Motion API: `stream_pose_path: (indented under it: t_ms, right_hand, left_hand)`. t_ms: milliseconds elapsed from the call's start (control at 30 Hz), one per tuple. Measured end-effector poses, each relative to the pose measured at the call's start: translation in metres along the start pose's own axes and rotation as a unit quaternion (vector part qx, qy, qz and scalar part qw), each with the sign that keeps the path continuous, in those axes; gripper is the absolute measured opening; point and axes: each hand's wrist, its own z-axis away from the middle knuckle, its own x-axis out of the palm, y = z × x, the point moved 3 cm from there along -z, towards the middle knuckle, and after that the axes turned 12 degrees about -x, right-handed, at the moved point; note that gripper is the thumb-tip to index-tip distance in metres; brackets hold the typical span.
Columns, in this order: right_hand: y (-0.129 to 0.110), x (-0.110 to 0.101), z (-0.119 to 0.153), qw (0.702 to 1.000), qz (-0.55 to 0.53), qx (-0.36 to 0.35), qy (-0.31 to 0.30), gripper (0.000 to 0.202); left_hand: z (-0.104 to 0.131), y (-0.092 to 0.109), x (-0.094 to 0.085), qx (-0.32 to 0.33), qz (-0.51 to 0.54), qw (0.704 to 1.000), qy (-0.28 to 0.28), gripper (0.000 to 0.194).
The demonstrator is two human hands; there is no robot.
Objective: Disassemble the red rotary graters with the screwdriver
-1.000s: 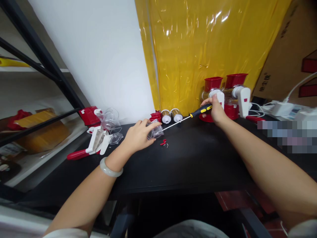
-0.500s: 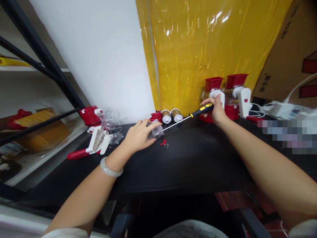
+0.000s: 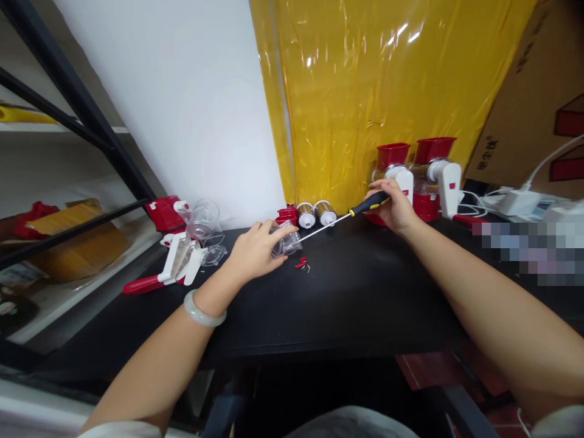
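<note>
My left hand (image 3: 259, 249) is closed around a clear plastic part (image 3: 290, 241), steadying it on the black table (image 3: 319, 310). In my right hand (image 3: 393, 207) is a screwdriver (image 3: 362, 205) with a black and yellow handle. Its long shaft slants down to the left, and the tip meets the right side of the clear part. A small red piece (image 3: 300, 263) and tiny screws (image 3: 308, 268) lie just in front of the part. Two drum graters (image 3: 325, 213) and a red part (image 3: 286, 214) stand behind it.
Two red-and-white rotary graters (image 3: 435, 176) stand at the back right, near white cables and plugs (image 3: 520, 199). Red, white and clear grater parts (image 3: 176, 258) lie at the left. A dark-framed shelf (image 3: 77, 121) rises on the left; a cardboard box (image 3: 515, 115) leans at right.
The screwdriver's handle has turned in my right hand, whose fingers have shifted around it. The tip stays at the clear part, and my left hand keeps its place.
</note>
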Motion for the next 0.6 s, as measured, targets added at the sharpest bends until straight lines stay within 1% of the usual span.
stream_pose_path:
  t_ms: [33,100,167,233,300,333,367,400,467,533,567,600]
  right_hand:
    - [0.000,-0.002,0.000,0.999,0.029,0.012,-0.005,0.039]
    - [0.001,-0.006,0.000,0.991,0.128,0.025,-0.015,0.052]
    - [0.003,-0.010,0.000,0.972,0.229,0.024,-0.034,0.052]
    - [0.005,-0.012,0.000,0.963,0.266,0.018,-0.044,0.045]
    - [0.006,-0.012,0.000,0.975,0.221,0.005,-0.019,0.033]
    - [0.006,-0.011,0.000,0.984,0.178,-0.001,-0.001,0.027]
    - [0.006,-0.009,0.000,0.991,0.130,-0.006,0.013,0.025]
    - [0.006,-0.007,0.000,0.996,0.082,-0.010,0.021,0.027]
    - [0.004,-0.002,0.001,1.000,0.008,-0.011,0.012,0.031]
    - [0.003,0.001,0.002,1.000,-0.022,-0.009,-0.004,0.028]
    - [0.002,0.001,0.002,1.000,-0.018,-0.008,-0.007,0.028]
    - [0.002,0.000,0.002,1.000,0.001,-0.007,-0.006,0.032]
  left_hand:
    - [0.000,0.000,0.000,0.001,0.001,1.000,0.001,0.064]
    - [0.000,0.000,0.001,0.001,0.001,1.000,0.004,0.064]
    - [0.000,0.000,0.001,0.001,0.000,1.000,0.005,0.065]
    - [0.000,0.000,0.001,0.002,0.001,1.000,0.005,0.065]
    - [0.000,0.000,0.001,0.003,0.003,1.000,0.004,0.064]
    - [0.001,0.000,0.000,0.003,0.005,1.000,0.003,0.064]
    - [0.001,0.000,0.000,0.003,0.006,1.000,0.003,0.063]
    - [0.001,0.000,0.000,0.003,0.006,1.000,0.002,0.063]
    - [0.001,0.000,-0.001,0.003,0.006,1.000,0.002,0.063]
    - [0.001,0.000,-0.001,0.003,0.006,1.000,0.000,0.063]
    - [0.000,0.000,0.000,0.003,0.006,1.000,0.000,0.063]
    - [0.000,0.000,0.000,0.003,0.006,1.000,0.000,0.063]
